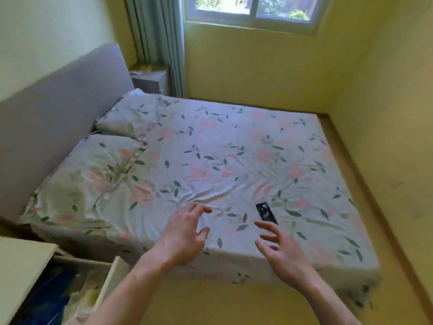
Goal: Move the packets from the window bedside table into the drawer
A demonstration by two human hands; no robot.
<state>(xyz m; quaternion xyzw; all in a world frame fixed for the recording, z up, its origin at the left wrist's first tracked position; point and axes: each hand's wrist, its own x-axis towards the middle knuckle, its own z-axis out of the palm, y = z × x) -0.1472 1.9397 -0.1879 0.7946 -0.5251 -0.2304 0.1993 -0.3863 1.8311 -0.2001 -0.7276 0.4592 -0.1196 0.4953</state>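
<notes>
The window bedside table [150,79] stands far off beside the headboard, under the curtain, with yellowish packets [143,68] lying on its top. An open drawer [77,289] at the lower left holds blue and floral cloth. My left hand [185,233] hovers over the near edge of the bed with fingers spread and relaxed, holding nothing. My right hand [281,247] hovers beside it, fingers spread, also empty. A small dark flat object [266,212] lies on the sheet just beyond my right fingertips.
A bed with a floral sheet [222,160] and two pillows [105,165] fills the room between me and the bedside table. A grey headboard [58,102] is on the left. Yellow walls and a narrow floor strip [365,184] run along the bed's right side.
</notes>
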